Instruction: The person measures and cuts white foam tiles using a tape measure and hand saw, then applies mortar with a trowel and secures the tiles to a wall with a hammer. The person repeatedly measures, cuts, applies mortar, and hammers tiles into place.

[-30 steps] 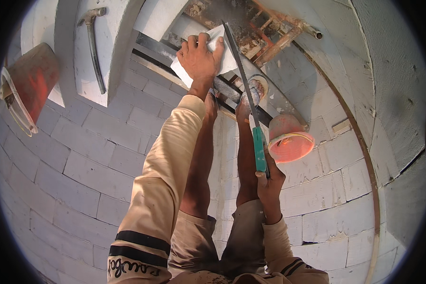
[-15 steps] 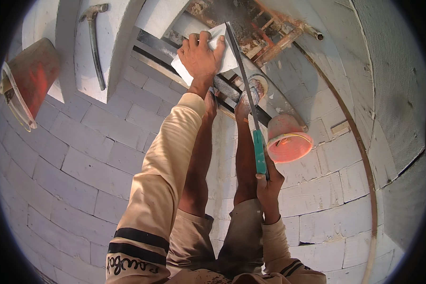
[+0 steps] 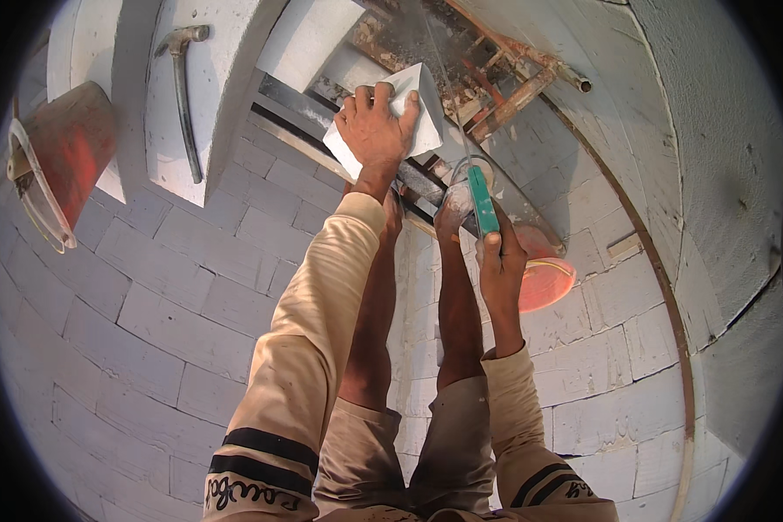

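Note:
My left hand (image 3: pixel 378 130) presses down on a white lightweight block (image 3: pixel 427 130), fingers bent over its top and thumb near its right edge. The block rests across dark metal bars (image 3: pixel 300 139). In my right hand (image 3: pixel 503 265) is a handsaw (image 3: pixel 481 198), gripped by its green handle. Its thin blade, smeared by motion, runs away from me along the block's right side. Where the blade meets the block is hard to make out. My feet stand under the bars, one dusted white beside the saw handle.
A claw hammer (image 3: pixel 183 104) lies on a large pale block (image 3: pixel 170 161) at the left, near a reddish bucket (image 3: pixel 74 152). Another red bucket (image 3: pixel 548 283) sits right of my right hand. A rusty metal frame (image 3: pixel 518 100) stands at the far side; a grey wall (image 3: pixel 722 130) rises at the right.
My right hand has pushed the handsaw forward, away from me, with its handle now close to the block. My left hand stays on the block. The view has shifted slightly.

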The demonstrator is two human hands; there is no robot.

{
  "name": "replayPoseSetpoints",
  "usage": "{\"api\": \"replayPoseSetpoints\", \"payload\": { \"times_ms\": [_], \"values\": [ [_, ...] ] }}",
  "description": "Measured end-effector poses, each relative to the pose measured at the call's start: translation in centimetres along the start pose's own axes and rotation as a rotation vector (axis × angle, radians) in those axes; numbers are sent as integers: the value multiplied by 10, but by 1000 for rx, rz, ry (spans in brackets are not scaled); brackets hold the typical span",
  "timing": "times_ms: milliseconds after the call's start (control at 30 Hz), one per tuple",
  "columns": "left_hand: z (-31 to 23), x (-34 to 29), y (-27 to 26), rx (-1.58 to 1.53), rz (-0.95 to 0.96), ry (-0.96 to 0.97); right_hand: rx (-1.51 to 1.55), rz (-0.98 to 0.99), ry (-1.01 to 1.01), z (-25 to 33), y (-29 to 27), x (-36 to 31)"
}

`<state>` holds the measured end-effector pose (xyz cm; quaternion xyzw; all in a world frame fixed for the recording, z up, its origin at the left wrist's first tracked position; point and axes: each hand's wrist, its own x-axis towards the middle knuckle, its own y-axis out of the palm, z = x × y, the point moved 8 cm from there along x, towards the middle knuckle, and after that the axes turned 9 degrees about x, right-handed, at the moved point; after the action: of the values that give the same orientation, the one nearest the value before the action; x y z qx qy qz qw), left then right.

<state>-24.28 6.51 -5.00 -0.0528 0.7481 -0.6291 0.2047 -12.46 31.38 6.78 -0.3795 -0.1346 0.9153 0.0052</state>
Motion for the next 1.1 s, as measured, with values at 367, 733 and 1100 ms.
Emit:
{"api": "replayPoseSetpoints", "payload": {
  "times_ms": [367, 733, 1100],
  "values": [
    [2, -2, 4, 16, -46, 6, 100, 93, 43, -39, 27, 42],
    [1, -1, 7, -4, 19, -8, 125, 119, 17, 6, -10, -32],
    [-2, -1, 1, 20, -13, 9, 118, 105, 74, 2, 0, -19]
  ]
}}
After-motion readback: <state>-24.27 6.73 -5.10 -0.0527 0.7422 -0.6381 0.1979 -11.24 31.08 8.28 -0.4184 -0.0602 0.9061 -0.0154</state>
